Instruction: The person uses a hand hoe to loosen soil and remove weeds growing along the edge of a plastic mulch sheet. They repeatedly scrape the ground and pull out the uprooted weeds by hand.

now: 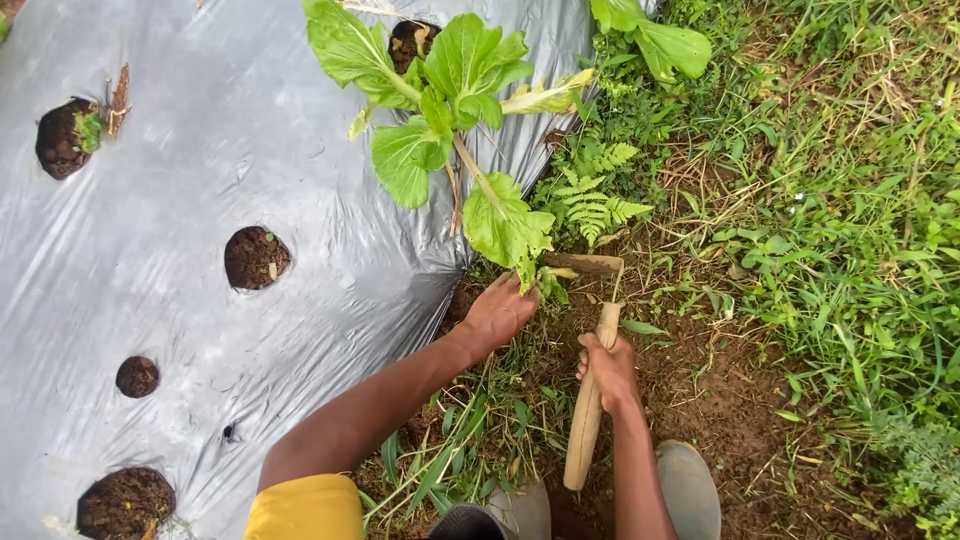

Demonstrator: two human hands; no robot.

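Silver-grey mulch sheet (200, 150), green leaves (440, 110)
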